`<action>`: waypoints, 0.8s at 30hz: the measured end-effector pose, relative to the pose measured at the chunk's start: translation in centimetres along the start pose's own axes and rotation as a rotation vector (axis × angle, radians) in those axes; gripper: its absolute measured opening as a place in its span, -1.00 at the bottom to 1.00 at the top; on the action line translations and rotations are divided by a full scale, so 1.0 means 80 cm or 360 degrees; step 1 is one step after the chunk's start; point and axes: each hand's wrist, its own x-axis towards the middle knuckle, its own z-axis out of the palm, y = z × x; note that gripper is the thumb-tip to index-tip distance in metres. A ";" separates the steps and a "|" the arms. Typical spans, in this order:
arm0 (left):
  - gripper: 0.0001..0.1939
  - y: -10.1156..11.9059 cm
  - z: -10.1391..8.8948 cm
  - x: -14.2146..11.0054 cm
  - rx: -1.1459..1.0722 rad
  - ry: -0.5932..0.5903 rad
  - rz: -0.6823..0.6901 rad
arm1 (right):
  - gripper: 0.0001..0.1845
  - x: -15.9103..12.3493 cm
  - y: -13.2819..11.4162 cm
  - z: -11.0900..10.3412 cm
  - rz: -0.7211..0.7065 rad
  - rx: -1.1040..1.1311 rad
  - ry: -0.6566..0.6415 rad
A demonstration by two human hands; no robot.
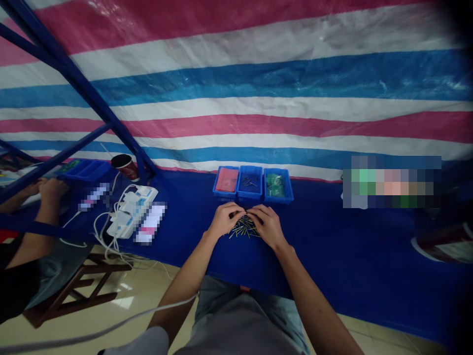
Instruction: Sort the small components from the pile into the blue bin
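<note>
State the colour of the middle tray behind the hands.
Blue; the middle tray shows best in the head view.

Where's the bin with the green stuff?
In the head view, the blue bin is rightmost of three, next to the middle bin and just beyond the right hand.

Soft, even indoor light with few hard shadows — faint glare on the striped tarpaulin (pixel 236 84), the small metal rods (pixel 244 228) fairly sharp, the frame's right edge dark and bent.

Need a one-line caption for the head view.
Left hand and right hand meet over loose pins below three blue bins.
</note>
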 end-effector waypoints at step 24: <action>-0.76 0.011 -0.007 -0.001 0.0170 -0.0186 0.0085 | -0.76 0.002 -0.008 -0.003 -0.0039 -0.0048 -0.0149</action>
